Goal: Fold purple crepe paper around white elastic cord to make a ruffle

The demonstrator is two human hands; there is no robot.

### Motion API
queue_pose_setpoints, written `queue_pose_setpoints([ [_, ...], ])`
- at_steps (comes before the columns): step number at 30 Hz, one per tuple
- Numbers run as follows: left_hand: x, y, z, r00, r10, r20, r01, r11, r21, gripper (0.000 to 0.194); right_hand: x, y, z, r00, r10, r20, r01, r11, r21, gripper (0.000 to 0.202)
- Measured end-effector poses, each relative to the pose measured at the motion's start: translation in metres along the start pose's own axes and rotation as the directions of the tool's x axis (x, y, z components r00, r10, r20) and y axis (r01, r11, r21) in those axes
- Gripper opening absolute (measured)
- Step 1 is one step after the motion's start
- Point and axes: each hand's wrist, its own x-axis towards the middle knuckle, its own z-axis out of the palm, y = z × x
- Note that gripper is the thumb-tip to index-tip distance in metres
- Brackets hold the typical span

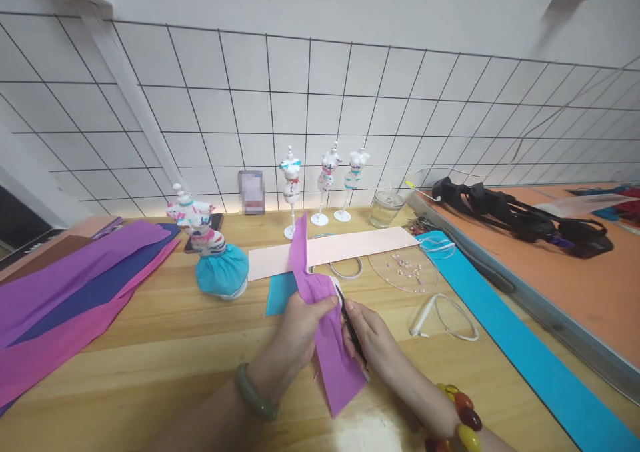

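Observation:
My left hand (pixel 301 329) pinches a strip of purple cloth (pixel 343 379) between thumb and fingers, over the middle of the table. The strip is gathered at the grip; one end stands up and the other hangs towards me. Close beside it, my right hand (pixel 373 335) is closed around a slim black pointed tool (pixel 354 335), whose tip lies at the cloth's right edge. Whether it is tweezers or snips I cannot tell. Something white shows at the cloth's edge near that tip. Behind lie a pale pink strip (pixel 365 242) and a blue piece of cloth (pixel 280 294).
A dress form in a blue skirt (pixel 223 270) stands left, with several small dress forms (pixel 291 179) at the back. Cloth strips (pixel 75 272) lie far left. A glass jar (pixel 387 209), small beads (pixel 407 270), white elastic (pixel 425 315) and a long blue strip (pixel 505 319) are right.

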Motion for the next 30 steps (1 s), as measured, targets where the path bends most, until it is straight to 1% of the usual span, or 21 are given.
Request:
queue_pose_setpoints([
  [10,-0.001,0.0,0.0,0.999,0.001,0.05,0.001,0.999,-0.042,0.027,0.001,0.0,0.0,1.0,-0.029,-0.009,0.029,1.0,0.006,0.046],
  [14,0.0,0.001,-0.001,0.995,-0.021,0.096,0.023,0.999,-0.027,0.026,0.001,0.002,-0.001,0.999,-0.037,0.006,0.037,0.999,0.019,0.046],
  [17,0.003,0.006,-0.005,0.993,-0.009,0.12,0.013,0.999,-0.03,0.025,0.001,0.002,-0.002,0.999,-0.025,0.041,0.023,0.998,0.055,0.046],
  [19,0.005,0.011,-0.008,0.986,-0.016,0.164,0.022,0.999,-0.034,0.024,0.0,0.001,-0.003,0.998,-0.027,0.057,0.024,0.998,0.06,0.045],
  [22,0.006,0.019,-0.012,0.977,-0.026,0.211,0.032,0.999,-0.026,0.021,0.0,-0.007,-0.006,0.993,-0.087,0.079,0.085,0.996,0.023,0.046],
  [26,0.011,0.026,-0.017,0.984,-0.032,0.177,0.038,0.999,-0.028,0.025,0.002,-0.016,-0.016,0.983,-0.176,0.048,0.179,0.981,-0.071,0.045],
  [28,0.014,0.029,-0.019,0.989,-0.025,0.147,0.033,0.998,-0.052,0.03,0.004,-0.016,-0.023,0.982,-0.188,0.034,0.19,0.976,-0.105,0.044],
  [30,0.015,0.031,-0.02,0.994,-0.004,0.106,0.013,0.997,-0.079,0.031,0.007,-0.012,-0.03,0.983,-0.18,0.044,0.184,0.978,-0.096,0.045],
])
